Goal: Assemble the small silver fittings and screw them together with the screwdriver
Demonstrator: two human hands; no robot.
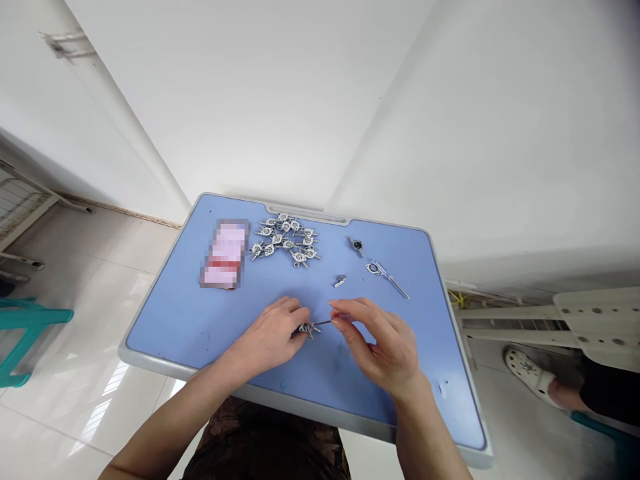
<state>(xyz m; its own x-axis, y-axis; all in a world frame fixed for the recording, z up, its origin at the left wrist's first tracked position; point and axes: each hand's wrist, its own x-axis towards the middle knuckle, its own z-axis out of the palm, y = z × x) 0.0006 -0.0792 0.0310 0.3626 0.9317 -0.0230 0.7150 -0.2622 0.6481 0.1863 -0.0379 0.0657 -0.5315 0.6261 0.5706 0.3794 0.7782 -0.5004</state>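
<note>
Flanged metal fitting [310,331], one: located near the middle of the desk [175,323], toward its near edge, pinched between thumb and fingers of the left hand [277,330]. Slim screwdriver [324,323], apparently, one: pinched between thumb and forefinger of the right hand [383,337], at 3 o'clock from the fitting, its shaft reaching toward it.
Step in hand, as judged: the tool was being worked at the fitting. The next move seemed to call for a firm left grip and a steady, aligned shaft.
Surroundings, 12 o'clock being the desk's far edge: cluster of like fittings [285,241], between 11 and 12; rectangular pink item [227,250], pixelated, between 10 and 11; small metal lever piece [340,281], at 1; dark-centred fitting [357,245], farther out at 1; slim rod with clear end [397,285], at 2, beside a ring-faced fitting [373,268].
Obstruction: left fingers partly covered the fitting; tip contact could not be told. The lever piece lay just beyond the right fingertips.
</note>
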